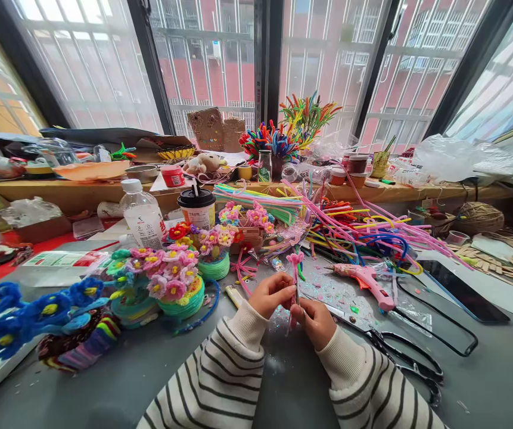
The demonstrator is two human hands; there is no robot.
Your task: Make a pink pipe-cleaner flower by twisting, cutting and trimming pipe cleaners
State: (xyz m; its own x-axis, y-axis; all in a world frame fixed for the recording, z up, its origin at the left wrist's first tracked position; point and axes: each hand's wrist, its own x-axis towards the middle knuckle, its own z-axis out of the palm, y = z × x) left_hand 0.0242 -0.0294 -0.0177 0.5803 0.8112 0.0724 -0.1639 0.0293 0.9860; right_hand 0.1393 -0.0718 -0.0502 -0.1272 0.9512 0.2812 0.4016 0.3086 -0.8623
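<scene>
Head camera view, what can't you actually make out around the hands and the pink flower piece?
- Lower stem of the pink pipe-cleaner flower: hidden in the head view between the left hand and right hand.
- Both hands' grips: fingertips curl inward, out of sight.
- Plastic bottle label: print too small.
- Scissors: blades lie partly behind the right hand's wrist.

Water bottle [142,215]: you can see a label with tiny print, up and left of your left hand [270,294]. Too small to read.
Flat packet [62,260]: red and green print, far left of your left hand. Too blurry to read.
Green jar [264,166]: a label, far above your hands. No words clear.
</scene>
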